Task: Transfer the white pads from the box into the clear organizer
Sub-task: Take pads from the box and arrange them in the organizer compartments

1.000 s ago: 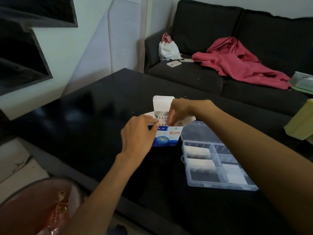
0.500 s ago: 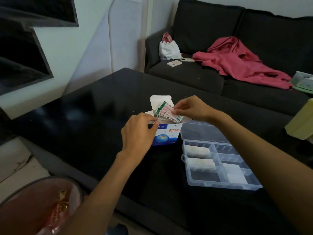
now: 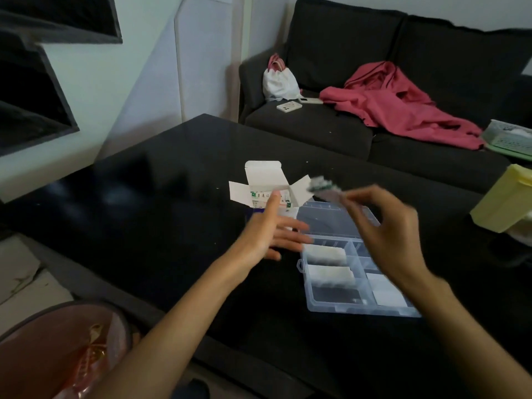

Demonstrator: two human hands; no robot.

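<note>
The blurred right hand [image 3: 383, 226] pinched smeared pads [image 3: 322, 187] above the organizer [image 3: 359, 308], while the spread left hand [image 3: 270, 231] hid the box [image 3: 266, 180] front.
</note>
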